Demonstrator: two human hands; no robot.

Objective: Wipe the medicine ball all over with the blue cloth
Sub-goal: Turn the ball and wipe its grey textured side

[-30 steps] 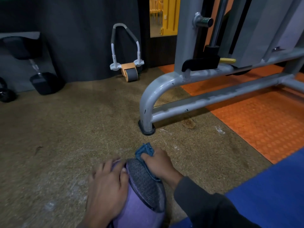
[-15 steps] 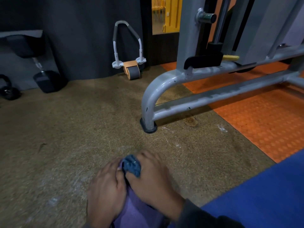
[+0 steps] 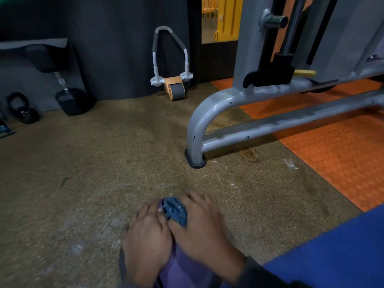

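Note:
The purple medicine ball [image 3: 182, 269] lies on the brown floor at the bottom centre, mostly hidden under both hands. My left hand [image 3: 146, 240] rests flat on its left side, fingers spread over the top. My right hand [image 3: 202, 231] presses the bunched blue cloth [image 3: 174, 210] against the ball's far top, with the cloth showing between my thumb and fingers. The two hands touch each other at the thumbs.
A grey machine frame leg [image 3: 195, 142] stands just ahead on the floor. An ab roller [image 3: 173, 88], a dumbbell [image 3: 70, 96] and a kettlebell [image 3: 22, 113] sit along the dark back wall. A blue mat [image 3: 332, 250] lies at the lower right, orange flooring [image 3: 342, 146] beyond it.
My right hand slid the cloth from the ball's right side up onto its far top, next to my left hand. The grey textured panel of the ball is now covered.

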